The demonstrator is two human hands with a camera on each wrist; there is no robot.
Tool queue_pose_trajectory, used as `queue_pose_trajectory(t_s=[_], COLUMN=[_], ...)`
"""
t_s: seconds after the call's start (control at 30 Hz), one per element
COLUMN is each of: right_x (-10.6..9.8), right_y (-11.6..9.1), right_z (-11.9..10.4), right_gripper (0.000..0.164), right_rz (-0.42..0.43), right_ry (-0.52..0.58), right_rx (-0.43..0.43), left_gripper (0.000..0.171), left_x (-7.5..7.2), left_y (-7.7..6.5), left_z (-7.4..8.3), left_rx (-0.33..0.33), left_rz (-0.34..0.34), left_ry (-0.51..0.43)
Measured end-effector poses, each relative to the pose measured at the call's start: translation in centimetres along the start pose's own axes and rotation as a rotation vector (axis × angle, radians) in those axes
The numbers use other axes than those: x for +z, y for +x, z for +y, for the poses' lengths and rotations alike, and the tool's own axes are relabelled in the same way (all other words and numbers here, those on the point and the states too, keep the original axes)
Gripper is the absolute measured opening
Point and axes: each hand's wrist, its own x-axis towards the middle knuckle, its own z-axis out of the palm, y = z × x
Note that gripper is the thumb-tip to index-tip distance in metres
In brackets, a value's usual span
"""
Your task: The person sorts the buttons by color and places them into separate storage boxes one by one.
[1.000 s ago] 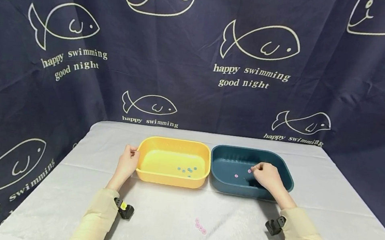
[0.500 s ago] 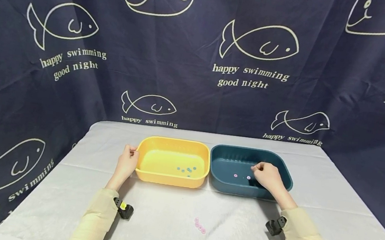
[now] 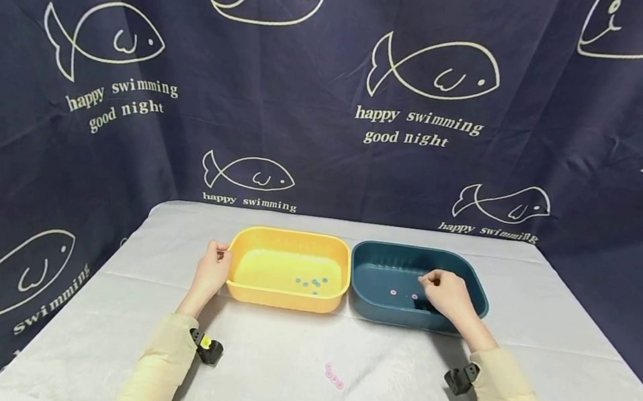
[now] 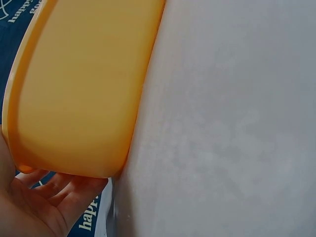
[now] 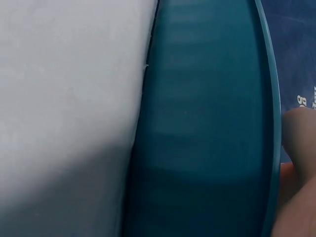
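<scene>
My left hand [image 3: 212, 269] holds the left end of a yellow plastic bin [image 3: 284, 300]. In the left wrist view, its fingers [image 4: 74, 197] reach against the bin's outer wall. Several small blue discs [image 3: 315, 284] lie on that bin's floor. My right hand [image 3: 445, 292] is over the dark teal bin [image 3: 392, 315], with thumb and fingertips brought together and nothing visible between them. Inside the teal bin are two small pink discs, a left one [image 3: 393, 292] and a right one [image 3: 414, 297] below the fingertips. The right wrist view shows the hand partly hidden behind the bin's rim.
In front of the bins, a short line of several pink discs [image 3: 333, 376] lies on the grey-white cloth [image 3: 273, 384]. Both bins stand side by side. A dark blue curtain [image 3: 328, 147] with fish drawings hangs behind and around the table.
A pink disc at the right fingertips has dropped to the teal bin's floor, beside the other one. Both hands have stayed nearly in place.
</scene>
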Motion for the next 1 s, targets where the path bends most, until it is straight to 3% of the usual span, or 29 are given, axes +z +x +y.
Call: queue_pose_trajectory(t_s=[0.2,0.43,1.0], right_x=[0.3,0.6,1.7], right_y=[-0.4,-0.7,-2.2], right_z=[-0.4,-1.1,-4.3], right_gripper=[0.022,0.016,0.005], right_rz=[0.026,0.102,0.122], right_ry=[-0.008,0.032,0.104], right_rx=[-0.021,-0.119,-0.305], left_gripper=[0.029,0.029,0.03], left_x=[0.0,0.0,0.0], left_y=[0.0,0.0,0.0], left_z=[0.0,0.1,0.1], left_rx=[-0.009,-0.017,-0.009], left_rz=[0.006,0.012,0.005], left_ry=[0.009,0.015,0.01])
